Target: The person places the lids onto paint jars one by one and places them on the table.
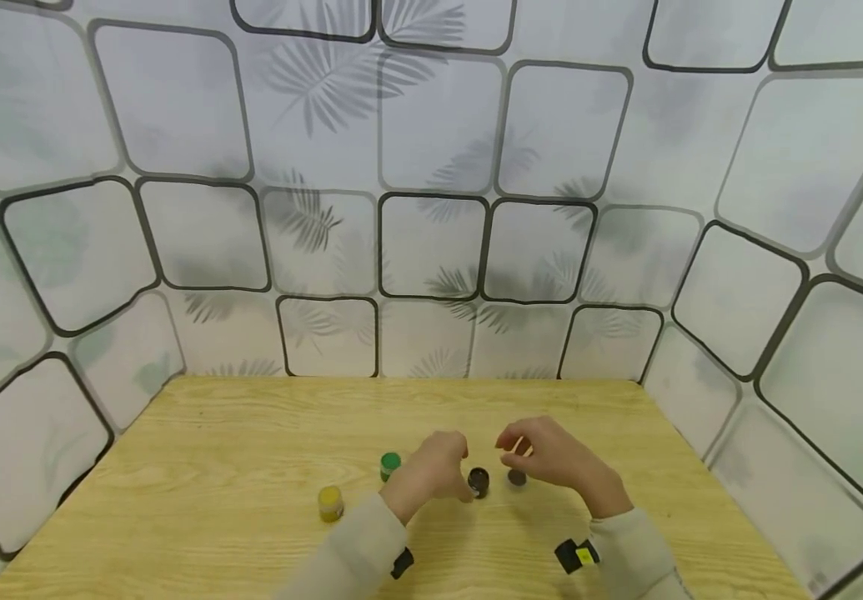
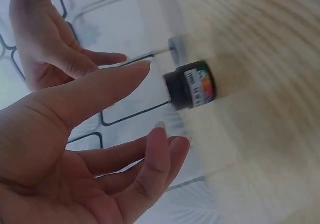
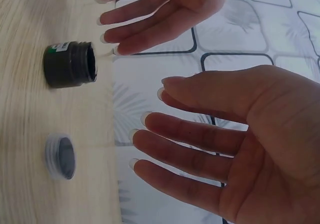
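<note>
A small black paint jar [image 1: 479,482] stands upright on the table without its lid; its dark mouth shows in the right wrist view, and a label in the left wrist view. My left hand [image 1: 434,468] is just left of the jar, with thumb and fingers apart and nothing between them. To the jar's right, a round lid [image 3: 60,156] lies with its dark inside facing up. Above that lid hovers my right hand [image 1: 551,454], its fingers loosely bent and holding nothing. Its thumb and index fingertips are close together in the right wrist view.
A green-lidded jar [image 1: 390,465] stands behind the left wrist, and a yellow-lidded jar [image 1: 330,503] is farther left. The wooden table [image 1: 251,442] meets patterned walls at the back and both sides. Dark wrist-worn devices sit by both sleeves.
</note>
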Demonstrator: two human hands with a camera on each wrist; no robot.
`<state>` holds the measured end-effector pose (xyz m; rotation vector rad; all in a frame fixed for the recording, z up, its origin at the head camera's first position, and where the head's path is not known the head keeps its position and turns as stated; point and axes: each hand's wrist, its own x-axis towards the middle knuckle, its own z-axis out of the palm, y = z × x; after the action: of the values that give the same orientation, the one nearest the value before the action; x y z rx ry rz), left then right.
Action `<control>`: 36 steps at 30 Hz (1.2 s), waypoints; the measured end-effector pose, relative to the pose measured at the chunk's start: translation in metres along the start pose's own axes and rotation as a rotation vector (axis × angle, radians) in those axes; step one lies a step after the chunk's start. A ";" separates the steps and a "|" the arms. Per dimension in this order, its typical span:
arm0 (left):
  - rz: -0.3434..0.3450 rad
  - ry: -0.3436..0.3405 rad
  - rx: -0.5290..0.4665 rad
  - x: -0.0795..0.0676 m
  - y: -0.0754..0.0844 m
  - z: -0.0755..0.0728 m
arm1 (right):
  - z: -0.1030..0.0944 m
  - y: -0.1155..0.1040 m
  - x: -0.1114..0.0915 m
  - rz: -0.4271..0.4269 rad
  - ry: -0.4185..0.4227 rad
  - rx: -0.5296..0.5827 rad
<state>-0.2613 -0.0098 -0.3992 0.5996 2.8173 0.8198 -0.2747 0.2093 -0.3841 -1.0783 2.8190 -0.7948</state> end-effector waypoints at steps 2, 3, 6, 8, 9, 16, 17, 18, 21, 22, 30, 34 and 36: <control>-0.017 0.000 -0.020 0.003 -0.001 0.007 | 0.002 0.005 -0.001 0.006 -0.009 0.001; -0.024 0.000 -0.024 0.005 -0.001 0.011 | 0.002 0.007 -0.002 0.011 -0.015 0.001; -0.039 0.012 0.000 0.008 -0.001 0.017 | 0.005 0.014 -0.003 0.020 -0.023 -0.008; -0.055 0.017 0.005 0.010 0.000 0.020 | 0.007 0.017 -0.003 0.024 -0.025 -0.017; -0.064 0.016 -0.001 0.010 0.001 0.021 | 0.008 0.018 -0.003 0.024 -0.026 -0.022; -0.113 0.014 -0.058 0.012 -0.001 0.029 | 0.011 0.022 -0.002 0.035 -0.041 -0.031; -0.116 0.016 -0.060 0.013 -0.002 0.030 | 0.011 0.022 -0.003 0.039 -0.044 -0.029; -0.118 0.018 -0.058 0.013 -0.003 0.031 | 0.011 0.022 -0.003 0.044 -0.047 -0.027; -0.116 0.020 -0.066 0.015 -0.006 0.033 | 0.012 0.023 -0.003 0.055 -0.054 -0.025; -0.113 0.021 -0.071 0.016 -0.007 0.034 | 0.012 0.023 -0.003 0.057 -0.056 -0.023; -0.087 0.030 -0.082 0.019 -0.010 0.039 | 0.016 0.027 -0.003 0.074 -0.061 -0.012; -0.066 0.044 -0.035 0.020 -0.010 0.040 | 0.018 0.028 -0.003 0.087 -0.067 -0.014; -0.054 0.050 -0.022 0.019 -0.010 0.040 | 0.019 0.028 -0.003 0.089 -0.069 -0.016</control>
<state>-0.2720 0.0099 -0.4383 0.5047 2.8519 0.8663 -0.2865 0.2205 -0.4139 -0.9546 2.7986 -0.7142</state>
